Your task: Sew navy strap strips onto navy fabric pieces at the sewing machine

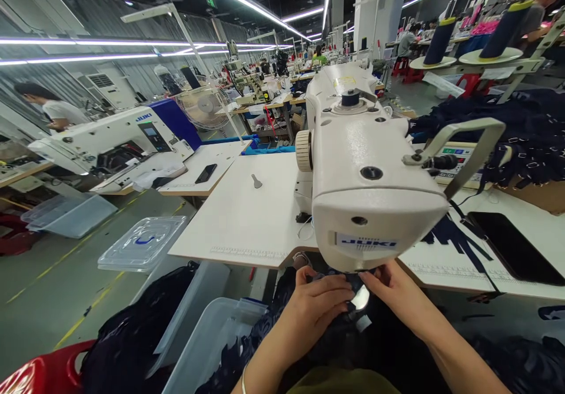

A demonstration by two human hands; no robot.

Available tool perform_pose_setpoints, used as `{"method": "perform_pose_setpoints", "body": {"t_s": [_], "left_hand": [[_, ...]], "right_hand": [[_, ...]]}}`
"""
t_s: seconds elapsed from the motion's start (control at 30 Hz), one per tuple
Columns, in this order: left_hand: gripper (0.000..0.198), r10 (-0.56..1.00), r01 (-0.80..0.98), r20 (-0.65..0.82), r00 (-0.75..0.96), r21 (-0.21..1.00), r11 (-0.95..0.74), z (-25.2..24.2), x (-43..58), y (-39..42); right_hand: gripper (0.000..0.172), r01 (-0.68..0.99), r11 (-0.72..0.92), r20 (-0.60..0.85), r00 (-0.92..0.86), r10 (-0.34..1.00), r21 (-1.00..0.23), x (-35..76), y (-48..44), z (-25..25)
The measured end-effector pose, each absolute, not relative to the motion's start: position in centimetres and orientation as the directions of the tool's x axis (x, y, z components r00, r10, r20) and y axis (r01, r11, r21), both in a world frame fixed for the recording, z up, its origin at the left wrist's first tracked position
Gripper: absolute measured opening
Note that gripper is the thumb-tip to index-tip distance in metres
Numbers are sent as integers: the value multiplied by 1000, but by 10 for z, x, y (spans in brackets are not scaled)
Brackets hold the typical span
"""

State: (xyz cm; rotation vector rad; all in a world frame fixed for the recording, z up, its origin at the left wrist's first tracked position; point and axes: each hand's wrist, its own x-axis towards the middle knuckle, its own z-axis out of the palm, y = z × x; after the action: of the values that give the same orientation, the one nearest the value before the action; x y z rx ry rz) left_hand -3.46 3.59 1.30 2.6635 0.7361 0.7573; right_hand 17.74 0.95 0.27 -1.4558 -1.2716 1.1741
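A white JUKI sewing machine [375,205] stands before me, its head facing me. Just below the head, my left hand [315,305] has its fingers closed over dark navy fabric [329,332]. My right hand [392,291] pinches the same fabric on the right of the needle area, its fingertips partly hidden by the machine head. Between the hands shows a bright, shiny patch [361,298], with a small white tag [364,323] below it. The needle and presser foot are hidden.
The white table [247,217] holds a small grey metal piece [256,182]. A black phone [516,247] and navy straps [459,241] lie at right, under a navy pile [521,129]. Plastic bins [212,335] with dark fabric stand at lower left, near a red stool [48,370].
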Motion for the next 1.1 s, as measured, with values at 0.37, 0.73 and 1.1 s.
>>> {"method": "perform_pose_setpoints", "body": {"t_s": [0.37,0.73,1.1], "left_hand": [[28,517,397,331,789,368,-841,18,-34,31],[24,521,455,347,780,257,-852,22,-27,23],[28,531,531,418,737,126,-838,6,-19,18]], "right_hand": [[34,187,-130,-121,63,991,-974,177,9,-3],[30,128,-105,-94,91,991,-986,182,15,-6],[21,358,-115,-79,115,990,-926,189,26,-17]]}}
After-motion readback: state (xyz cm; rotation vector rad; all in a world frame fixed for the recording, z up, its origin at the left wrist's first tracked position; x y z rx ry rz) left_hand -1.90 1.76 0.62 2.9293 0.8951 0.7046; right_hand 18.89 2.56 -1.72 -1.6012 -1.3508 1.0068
